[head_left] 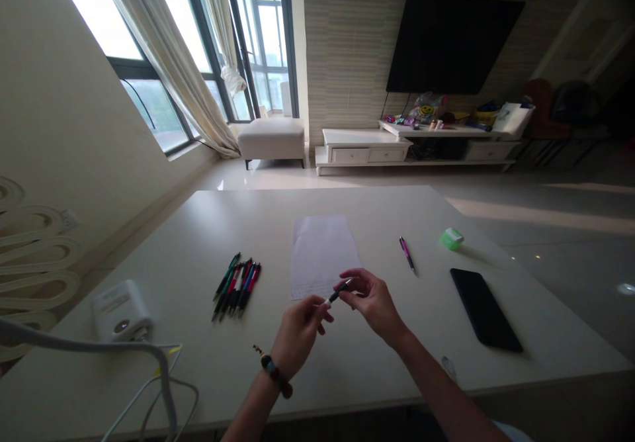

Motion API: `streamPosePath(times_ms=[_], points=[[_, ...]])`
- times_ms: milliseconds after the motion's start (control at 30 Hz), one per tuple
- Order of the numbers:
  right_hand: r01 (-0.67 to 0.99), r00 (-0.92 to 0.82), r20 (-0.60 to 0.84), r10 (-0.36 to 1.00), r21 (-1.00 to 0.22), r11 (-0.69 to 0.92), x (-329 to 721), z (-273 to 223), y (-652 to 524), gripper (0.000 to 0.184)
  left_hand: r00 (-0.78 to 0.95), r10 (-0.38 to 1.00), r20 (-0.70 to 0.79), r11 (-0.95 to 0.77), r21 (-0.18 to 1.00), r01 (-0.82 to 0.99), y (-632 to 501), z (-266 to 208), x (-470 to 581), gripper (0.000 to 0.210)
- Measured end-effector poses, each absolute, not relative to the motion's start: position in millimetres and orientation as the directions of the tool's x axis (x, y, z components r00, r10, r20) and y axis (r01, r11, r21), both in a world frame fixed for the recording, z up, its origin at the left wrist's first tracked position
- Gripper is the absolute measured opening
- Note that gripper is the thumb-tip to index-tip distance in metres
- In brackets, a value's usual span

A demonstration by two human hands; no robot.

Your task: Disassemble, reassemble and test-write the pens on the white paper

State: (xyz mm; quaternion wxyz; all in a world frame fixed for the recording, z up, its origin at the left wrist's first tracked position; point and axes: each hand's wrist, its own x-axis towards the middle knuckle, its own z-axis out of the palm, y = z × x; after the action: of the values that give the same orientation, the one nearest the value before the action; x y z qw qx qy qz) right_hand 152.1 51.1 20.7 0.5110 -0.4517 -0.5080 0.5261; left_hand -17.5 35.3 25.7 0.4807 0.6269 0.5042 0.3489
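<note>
Across one white table [387,212]: one sheet of paper [322,243]; one pile of pens [243,291], overlapping, uncountable. Your left hand [299,336] and right hand [371,300] both pinch one dark pen [340,291] by the sheet's near edge. One purple pen [406,253], farther right.

There is one left hand [297,336], one right hand [373,302], one held pen [339,292], one purple pen [406,253], one cluster of pens [236,288] (too tightly packed to count surely), one paper sheet [323,247], one phone [485,309], one green box [452,239], one bracelet [272,369].
</note>
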Motion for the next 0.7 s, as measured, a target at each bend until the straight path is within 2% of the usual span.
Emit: streamPosePath(times_ms=[233, 467, 600, 700], points=[[-0.060, -0.022, 0.011, 1.000, -0.998, 0.010, 150, 16, 52, 0.029, 0.300, 0.946, -0.122, 0.078, 0.985, 0.153, 35, 20, -12, 0.038], [-0.161, -0.075, 0.021, 0.997, -0.987, 0.009, 150, 21, 50, 0.036, 0.339, 0.922, -0.188, 0.193, 0.981, 0.021, 35, 11, -9, 0.042], [-0.131, -0.009, 0.013, 1.000, -0.991, 0.011, 149, 17, 51, 0.030, 0.351, 0.917, -0.190, 0.204, 0.979, -0.001, 35, 9, -7, 0.045], [-0.162, -0.058, 0.009, 0.998, -0.987, -0.001, 148, 16, 52, 0.034, 0.352, 0.913, -0.207, 0.226, 0.974, -0.014, 35, 8, -7, 0.047]])
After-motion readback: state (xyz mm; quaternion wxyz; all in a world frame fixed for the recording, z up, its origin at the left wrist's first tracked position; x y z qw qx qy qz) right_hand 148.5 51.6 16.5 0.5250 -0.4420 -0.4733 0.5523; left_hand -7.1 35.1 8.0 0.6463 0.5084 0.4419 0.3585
